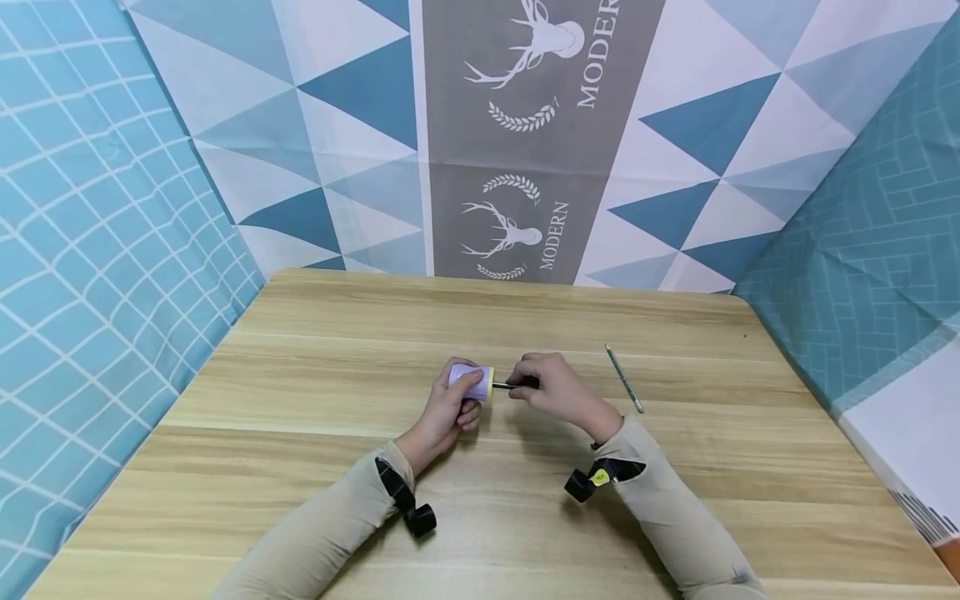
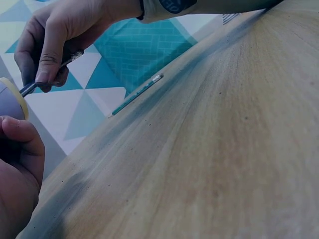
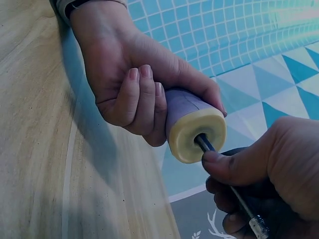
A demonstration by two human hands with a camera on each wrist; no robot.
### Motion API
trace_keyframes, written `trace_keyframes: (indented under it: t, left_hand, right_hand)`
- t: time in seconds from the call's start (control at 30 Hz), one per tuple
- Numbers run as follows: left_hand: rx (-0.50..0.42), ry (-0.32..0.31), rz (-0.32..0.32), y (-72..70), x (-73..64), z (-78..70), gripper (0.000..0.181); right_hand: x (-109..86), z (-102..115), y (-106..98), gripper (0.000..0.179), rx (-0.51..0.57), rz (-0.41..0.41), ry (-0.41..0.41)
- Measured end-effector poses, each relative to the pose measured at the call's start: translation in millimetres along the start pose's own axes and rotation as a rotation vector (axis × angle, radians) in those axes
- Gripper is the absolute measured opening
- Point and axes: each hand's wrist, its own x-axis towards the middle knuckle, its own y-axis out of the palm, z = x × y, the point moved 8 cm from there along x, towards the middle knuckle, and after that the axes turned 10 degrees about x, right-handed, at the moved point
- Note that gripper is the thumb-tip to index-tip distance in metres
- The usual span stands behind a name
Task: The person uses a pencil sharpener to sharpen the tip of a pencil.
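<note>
My left hand (image 1: 442,412) grips a small purple pencil sharpener (image 3: 185,103) with a pale yellow end face, its thumb along the body. That yellow face, with a round hole in its middle, points toward my right hand (image 1: 562,390). Between thumb and fingers, the right hand pinches a dark pencil (image 3: 243,203) with a silvery band near its back end. The pencil's front end sits inside the hole, so its tip is hidden. Both hands are raised over the wooden table (image 1: 330,367), as the left wrist view shows.
A teal patterned pencil (image 1: 624,377) lies on the table to the right of my right hand, also seen in the left wrist view. Patterned cloth (image 1: 360,108) hangs behind the table, with tiled-pattern cloth (image 1: 97,167) at the left. Black wrist cameras (image 1: 422,521) stick out from both sleeves.
</note>
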Motion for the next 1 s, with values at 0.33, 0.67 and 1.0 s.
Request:
trace_keyframes:
  t: [0.33, 0.67, 1.0]
  left_hand:
    - [0.008, 0.0, 0.009, 0.2, 0.6, 1.4, 0.011]
    - [0.006, 0.015, 0.022, 1.1, 0.4, 1.5, 0.014]
    - [0.003, 0.014, 0.015, 2.0, -0.5, 0.3, 0.01]
  right_hand:
    - [-0.9, -5.0, 3.6, 0.009, 0.038, 0.099, 0.092]
    - [-3.3, -10.2, 9.2, 0.017, 0.082, 0.208, 0.182]
    - [-3.7, -12.9, 2.8, 0.02, 0.123, 0.179, 0.141]
